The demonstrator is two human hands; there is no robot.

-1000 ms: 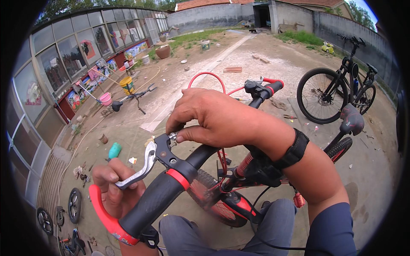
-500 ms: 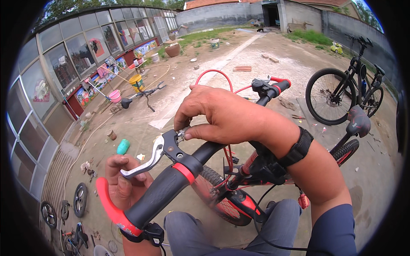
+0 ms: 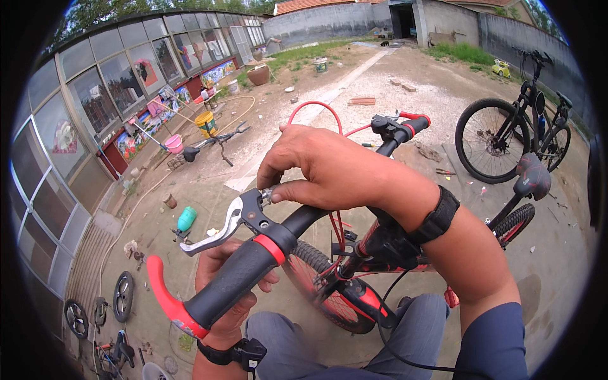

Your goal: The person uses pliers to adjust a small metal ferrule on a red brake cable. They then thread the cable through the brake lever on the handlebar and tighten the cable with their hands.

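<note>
Black handlebar grip (image 3: 234,282): bore a red collar (image 3: 270,249) at its inner end and a red bar end (image 3: 163,294) at its outer end. Silver brake lever (image 3: 223,227): lay just beyond the grip, set in a black bracket (image 3: 256,217). Right hand (image 3: 310,163): hung beyond the grip's inner end, thumb and index finger pinching a small silver barrel adjuster (image 3: 267,196) on the bracket. Left hand (image 3: 232,320): was beneath the grip, fingers partly hidden; whether they pressed on it could not be told. Teal bottle (image 3: 187,218): lay left of and beyond the grip. Black bicycle (image 3: 524,120): stood well apart, right of the grip.
</note>
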